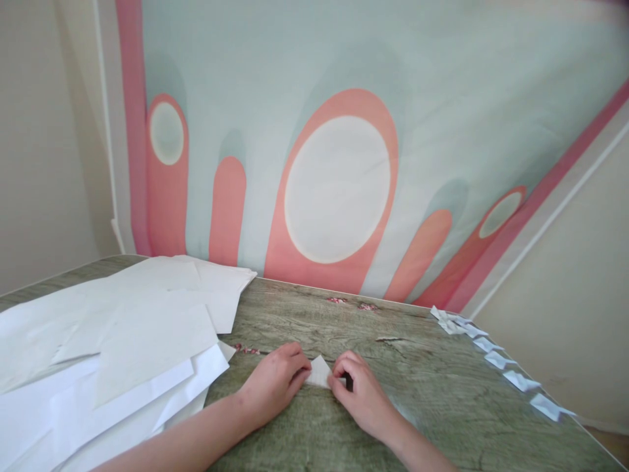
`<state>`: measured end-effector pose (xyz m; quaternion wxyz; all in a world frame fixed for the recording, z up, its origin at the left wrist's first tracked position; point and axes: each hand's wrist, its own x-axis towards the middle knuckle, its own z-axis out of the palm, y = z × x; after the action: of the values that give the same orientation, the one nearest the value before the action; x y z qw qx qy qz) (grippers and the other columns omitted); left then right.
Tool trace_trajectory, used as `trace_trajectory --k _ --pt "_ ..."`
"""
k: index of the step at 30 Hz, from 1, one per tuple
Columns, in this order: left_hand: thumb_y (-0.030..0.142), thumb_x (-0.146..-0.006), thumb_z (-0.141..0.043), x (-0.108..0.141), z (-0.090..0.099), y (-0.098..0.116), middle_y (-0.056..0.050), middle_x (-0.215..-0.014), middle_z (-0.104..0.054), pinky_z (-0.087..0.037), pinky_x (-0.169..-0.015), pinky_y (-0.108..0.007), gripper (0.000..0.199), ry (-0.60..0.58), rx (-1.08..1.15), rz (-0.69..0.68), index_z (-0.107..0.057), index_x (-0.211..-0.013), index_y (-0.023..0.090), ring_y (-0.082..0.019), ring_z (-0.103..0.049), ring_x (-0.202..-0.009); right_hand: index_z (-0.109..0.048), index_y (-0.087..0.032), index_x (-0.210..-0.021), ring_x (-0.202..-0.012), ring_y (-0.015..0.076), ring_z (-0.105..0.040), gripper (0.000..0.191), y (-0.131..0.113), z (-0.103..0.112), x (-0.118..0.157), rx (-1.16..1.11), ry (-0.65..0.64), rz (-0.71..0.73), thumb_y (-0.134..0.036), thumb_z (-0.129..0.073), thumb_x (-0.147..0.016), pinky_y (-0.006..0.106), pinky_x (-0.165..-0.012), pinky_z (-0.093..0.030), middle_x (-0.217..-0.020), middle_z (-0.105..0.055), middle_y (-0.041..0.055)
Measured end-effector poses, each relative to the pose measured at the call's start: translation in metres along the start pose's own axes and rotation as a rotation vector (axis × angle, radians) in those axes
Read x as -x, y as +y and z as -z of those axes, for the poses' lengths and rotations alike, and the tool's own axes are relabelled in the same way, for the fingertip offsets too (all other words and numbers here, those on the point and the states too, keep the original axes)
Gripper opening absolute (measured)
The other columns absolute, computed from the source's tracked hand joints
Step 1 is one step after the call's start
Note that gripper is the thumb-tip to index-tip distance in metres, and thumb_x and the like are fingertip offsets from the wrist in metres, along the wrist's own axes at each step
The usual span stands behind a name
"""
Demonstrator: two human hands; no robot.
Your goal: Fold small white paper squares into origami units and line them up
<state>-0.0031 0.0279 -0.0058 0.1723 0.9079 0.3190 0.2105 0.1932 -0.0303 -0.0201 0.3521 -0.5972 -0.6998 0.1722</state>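
Between my two hands, just above or on the wood-patterned table (295, 439), is a small piece of white paper (320, 372) with a pointed top. My left hand (278, 380) pinches its left edge between thumb and fingers. On the opposite side, my right hand (358, 390) grips the right edge the same way, its thumb and forefinger curled into a ring. The lower part of the paper is flat-edged; whether it is folded underneath I cannot tell.
Overlapping white paper sheets (157, 341) cover the table's left side. Along the right edge lies a row of several small folded papers (498, 359), bunched at the far end. Behind the table hangs a blue-green and coral printed backdrop (265, 131).
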Motion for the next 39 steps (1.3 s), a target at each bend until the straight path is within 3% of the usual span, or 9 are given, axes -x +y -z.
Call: trace_trajectory --k 7,11,13,15,18,22,31,39 --pt "0.019 -0.088 -0.045 0.0 0.001 0.001 -0.004 -0.084 -0.057 -0.043 -0.075 -0.027 0.018 0.006 -0.02 -0.004 -0.062 -0.083 0.019 -0.018 -0.054 -0.082 -0.051 -0.02 -0.065 -0.075 0.0175 -0.051 0.015 -0.002 0.002 -0.001 0.026 -0.002 0.004 -0.014 -0.056 -0.077 0.029 -0.071 -0.038 -0.073 -0.055 0.0001" --pt "0.02 -0.087 -0.05 0.001 0.009 0.011 -0.004 -0.096 -0.062 -0.042 -0.083 -0.032 0.018 -0.005 -0.084 -0.088 -0.062 -0.1 0.023 -0.021 -0.056 -0.092 -0.051 -0.02 -0.064 -0.074 0.0174 -0.051 0.015 0.001 -0.001 -0.002 0.039 -0.001 0.004 -0.014 -0.057 -0.077 0.029 -0.069 -0.038 -0.072 -0.055 0.0002" --pt "0.02 -0.088 -0.05 0.004 0.013 0.02 -0.004 -0.107 -0.063 -0.038 -0.092 -0.037 0.025 -0.07 -0.147 -0.155 -0.059 -0.11 0.025 -0.022 -0.055 -0.103 -0.052 -0.02 -0.065 -0.073 0.0172 -0.051 0.014 0.003 -0.002 -0.002 0.045 0.002 0.01 -0.014 -0.057 -0.077 0.028 -0.068 -0.038 -0.072 -0.054 0.0002" --pt "0.024 -0.089 -0.049 0.009 0.016 0.029 -0.006 -0.126 -0.056 -0.028 -0.103 -0.043 0.036 -0.121 -0.214 -0.188 -0.049 -0.125 0.025 -0.025 -0.044 -0.122 -0.051 -0.02 -0.064 -0.073 0.0168 -0.051 0.015 0.003 -0.003 -0.002 0.045 0.002 0.015 -0.015 -0.056 -0.077 0.028 -0.068 -0.038 -0.072 -0.054 0.0" --pt "0.049 -0.088 -0.044 0.019 0.019 0.038 -0.01 -0.146 -0.03 -0.02 -0.109 -0.046 0.063 -0.253 -0.205 -0.194 -0.027 -0.141 0.02 -0.028 -0.026 -0.134 -0.049 -0.02 -0.064 -0.073 0.0162 -0.051 0.017 0.003 -0.003 -0.002 0.041 0.002 0.014 -0.014 -0.055 -0.078 0.027 -0.069 -0.037 -0.072 -0.054 -0.0003" --pt "0.062 -0.084 -0.039 0.028 0.021 0.038 -0.012 -0.148 -0.018 -0.018 -0.11 -0.046 0.076 -0.35 -0.171 -0.128 -0.019 -0.143 0.018 -0.03 -0.018 -0.136 -0.048 -0.02 -0.063 -0.072 0.0157 -0.05 0.017 0.0 -0.001 -0.002 0.035 0.002 0.007 -0.01 -0.055 -0.075 0.027 -0.069 -0.036 -0.072 -0.053 -0.0008" --pt "0.064 -0.085 -0.034 0.027 0.021 0.036 -0.012 -0.149 -0.009 -0.011 -0.111 -0.049 0.079 -0.455 -0.173 -0.073 -0.011 -0.144 0.016 -0.03 -0.011 -0.137 -0.047 -0.019 -0.061 -0.072 0.0151 -0.051 0.018 -0.001 0.001 -0.004 0.007 -0.005 0.014 -0.009 -0.055 -0.073 0.026 -0.069 -0.036 -0.071 -0.054 -0.0009" --pt "0.066 -0.086 -0.027 0.029 0.02 0.035 -0.01 -0.15 -0.009 -0.009 -0.112 -0.045 0.078 -0.446 -0.241 -0.085 -0.012 -0.144 0.017 -0.027 -0.012 -0.138 -0.047 -0.019 -0.061 -0.071 0.0142 -0.05 0.016 0.002 -0.001 -0.003 0.006 -0.009 0.016 -0.007 -0.054 -0.071 0.025 -0.068 -0.036 -0.071 -0.054 -0.0013"
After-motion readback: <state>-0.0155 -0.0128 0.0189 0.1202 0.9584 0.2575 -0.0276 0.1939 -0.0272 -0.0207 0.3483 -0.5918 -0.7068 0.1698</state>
